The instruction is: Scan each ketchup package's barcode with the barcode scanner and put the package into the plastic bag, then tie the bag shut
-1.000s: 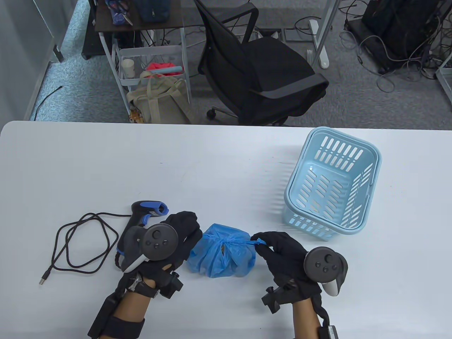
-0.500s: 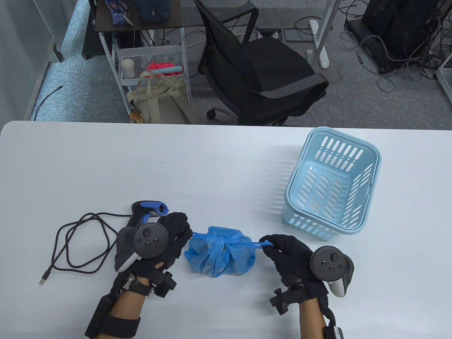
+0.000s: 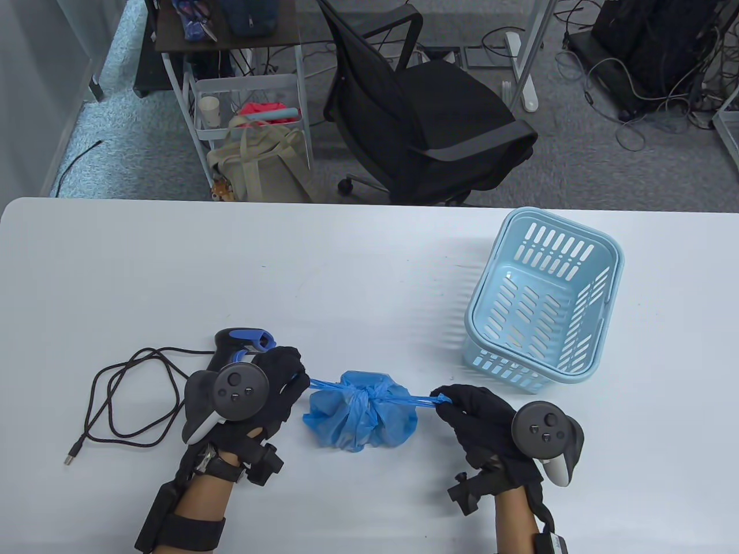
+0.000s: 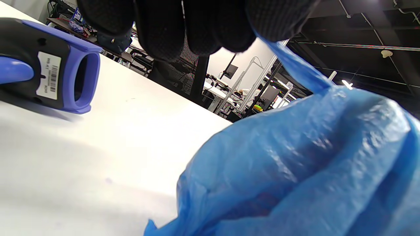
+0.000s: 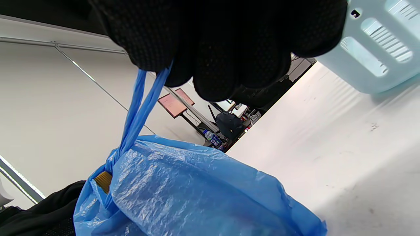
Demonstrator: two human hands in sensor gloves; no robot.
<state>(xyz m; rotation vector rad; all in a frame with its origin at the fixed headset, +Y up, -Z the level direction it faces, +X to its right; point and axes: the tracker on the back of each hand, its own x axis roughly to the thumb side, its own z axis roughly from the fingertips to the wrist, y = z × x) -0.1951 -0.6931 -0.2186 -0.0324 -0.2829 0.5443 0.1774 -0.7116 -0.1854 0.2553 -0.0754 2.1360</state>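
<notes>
L hand (image 3: 276, 384) in black glove pinches one blue handle strip; crinkly blue plastic bag (image 3: 361, 418) sits on white table (image 3: 346, 271) btwn hands, knot on top; R hand (image 3: 479, 412) pinches other strip. Pull evenly outward, low, w/o tearing film.

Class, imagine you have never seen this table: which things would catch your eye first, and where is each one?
First, the blue plastic bag near the table's front edge, its handles drawn tight to either side by the left hand and the right hand. Next, the pale blue basket at the right, then the barcode scanner with its looped cable at the left.
</notes>
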